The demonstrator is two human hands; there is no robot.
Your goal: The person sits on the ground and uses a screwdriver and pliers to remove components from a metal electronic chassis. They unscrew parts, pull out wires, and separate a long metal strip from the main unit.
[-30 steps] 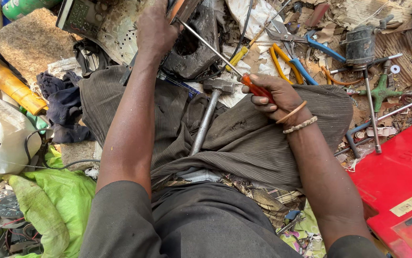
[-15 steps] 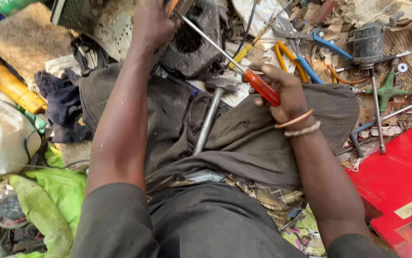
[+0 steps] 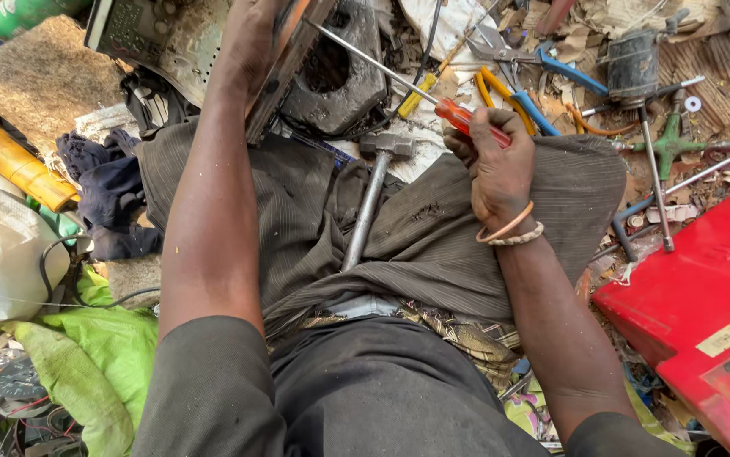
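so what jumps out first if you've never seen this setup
The right hand grips a red-handled screwdriver, its long shaft angled up-left into a dark metal part that the left hand steadies at top centre. A hammer lies across the lap, and a bright red case fills the lower right.

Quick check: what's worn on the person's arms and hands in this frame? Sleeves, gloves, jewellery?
No gloves on either hand. The left hand and its wrist are bare. The right hand has two bangles at the wrist: a thin orange ring and a pale beaded one. Both forearms are uncovered; dark grey short sleeves end above the elbows.
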